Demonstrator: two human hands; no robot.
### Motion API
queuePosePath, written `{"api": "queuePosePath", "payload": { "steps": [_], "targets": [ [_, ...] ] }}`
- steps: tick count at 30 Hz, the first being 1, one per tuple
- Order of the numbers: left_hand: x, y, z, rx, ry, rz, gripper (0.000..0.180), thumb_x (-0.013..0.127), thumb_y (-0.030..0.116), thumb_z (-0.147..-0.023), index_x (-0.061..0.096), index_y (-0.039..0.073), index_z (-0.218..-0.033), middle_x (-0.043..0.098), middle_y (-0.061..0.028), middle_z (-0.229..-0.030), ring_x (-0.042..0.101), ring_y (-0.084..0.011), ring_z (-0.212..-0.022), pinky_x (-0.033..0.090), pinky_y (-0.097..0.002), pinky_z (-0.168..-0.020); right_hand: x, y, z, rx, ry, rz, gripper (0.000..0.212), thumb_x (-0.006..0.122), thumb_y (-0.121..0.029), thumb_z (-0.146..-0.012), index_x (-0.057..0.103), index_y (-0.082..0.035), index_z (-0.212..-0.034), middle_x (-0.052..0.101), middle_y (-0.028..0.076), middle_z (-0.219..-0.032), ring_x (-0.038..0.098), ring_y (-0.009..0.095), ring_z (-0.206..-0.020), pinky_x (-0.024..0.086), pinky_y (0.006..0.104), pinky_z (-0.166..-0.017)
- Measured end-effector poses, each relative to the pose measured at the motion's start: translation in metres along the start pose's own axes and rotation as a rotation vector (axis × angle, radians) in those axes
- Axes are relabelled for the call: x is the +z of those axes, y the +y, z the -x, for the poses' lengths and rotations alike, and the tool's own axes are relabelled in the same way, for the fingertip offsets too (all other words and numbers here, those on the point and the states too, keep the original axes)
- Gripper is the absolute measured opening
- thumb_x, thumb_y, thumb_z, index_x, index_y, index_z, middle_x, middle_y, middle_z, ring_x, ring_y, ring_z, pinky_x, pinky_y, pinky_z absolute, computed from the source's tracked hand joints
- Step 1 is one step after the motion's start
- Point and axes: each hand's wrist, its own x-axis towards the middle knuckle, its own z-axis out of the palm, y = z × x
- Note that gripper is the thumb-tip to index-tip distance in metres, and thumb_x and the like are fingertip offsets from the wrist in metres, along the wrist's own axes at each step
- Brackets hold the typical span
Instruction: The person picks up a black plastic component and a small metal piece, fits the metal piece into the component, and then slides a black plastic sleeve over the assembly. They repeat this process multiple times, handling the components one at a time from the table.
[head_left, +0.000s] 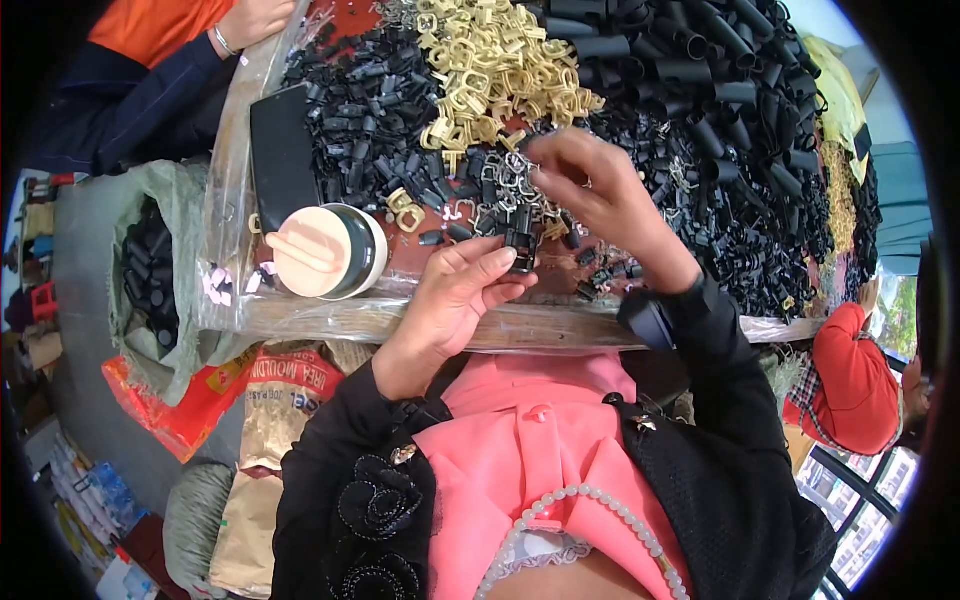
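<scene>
My left hand (pixel 455 290) is closed on a small black plastic part (pixel 520 240), held upright between thumb and fingers above the table's near edge. To its right and farther away is my right hand (pixel 605 185), its thumb and fingers curled together over a pile of silvery metal clips (pixel 515 175). What its fingertips hold, if anything, is too small to make out. Behind that pile rises a heap of gold-coloured plastic buckle-like pieces (pixel 500 70). Many small black plastic parts (pixel 375 130) lie to the left of it.
A jar with a cream lid (pixel 312 252) stands near the table's left corner, beside a flat black slab (pixel 282 150). Black tubes (pixel 700 70) are heaped at the far right. An open sack of black parts (pixel 150 270) stands left of the table. Other people sit at left and right.
</scene>
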Motion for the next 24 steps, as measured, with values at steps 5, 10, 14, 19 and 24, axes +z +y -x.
{"api": "queuePosePath", "payload": {
  "steps": [5,10,14,19,24],
  "targets": [
    [0.006,0.002,-0.008,0.04,-0.005,0.021,0.025,0.049,0.011,-0.083,0.05,-0.004,-0.102,0.058,-0.0146,-0.094,0.059,-0.0191,-0.082,0.05,-0.0235,-0.069,0.011,0.035,-0.04,-0.152,0.058,0.824,0.011,0.056,-0.009,-0.076,0.051,-0.002,-0.083,0.047,0.009,-0.069,0.046,0.017,-0.056,0.038,0.0275,-0.051],
    [0.006,0.005,-0.005,0.141,0.007,0.007,0.024,0.049,0.011,-0.083,0.05,-0.004,-0.102,0.057,-0.0142,-0.095,0.058,-0.0193,-0.085,0.049,-0.0238,-0.07,-0.004,0.031,-0.021,-0.122,0.081,0.385,0.008,0.053,-0.01,-0.078,0.052,-0.002,-0.08,0.049,0.009,-0.067,0.046,0.016,-0.057,0.038,0.028,-0.052],
    [0.002,0.001,-0.009,0.222,0.057,0.023,0.023,0.048,0.011,-0.083,0.051,-0.002,-0.101,0.057,-0.0127,-0.097,0.057,-0.0194,-0.087,0.048,-0.0248,-0.073,-0.007,0.028,0.008,0.234,-0.146,-0.091,0.012,0.052,-0.012,-0.082,0.051,-0.002,-0.076,0.051,-0.002,-0.067,0.044,0.005,-0.061,0.036,0.0212,-0.052],
    [0.013,0.002,-0.02,0.18,0.042,0.097,0.021,0.049,0.012,-0.083,0.051,0.001,-0.101,0.057,-0.0093,-0.096,0.057,-0.0186,-0.088,0.047,-0.0266,-0.075,-0.012,0.016,0.012,0.356,-0.173,-0.212,0.014,0.055,-0.013,-0.081,0.05,-0.003,-0.072,0.048,-0.004,-0.064,0.041,0.003,-0.058,0.035,0.0183,-0.051],
    [0.015,0.004,-0.019,0.095,0.008,0.182,0.018,0.05,0.012,-0.083,0.051,0.004,-0.099,0.058,-0.0061,-0.092,0.057,-0.018,-0.085,0.047,-0.0278,-0.075,-0.018,0.021,0.015,0.298,-0.294,-0.238,0.016,0.063,-0.008,-0.073,0.048,-0.004,-0.069,0.045,-0.005,-0.06,0.039,0.003,-0.054,0.032,0.0173,-0.047]
  ]
}}
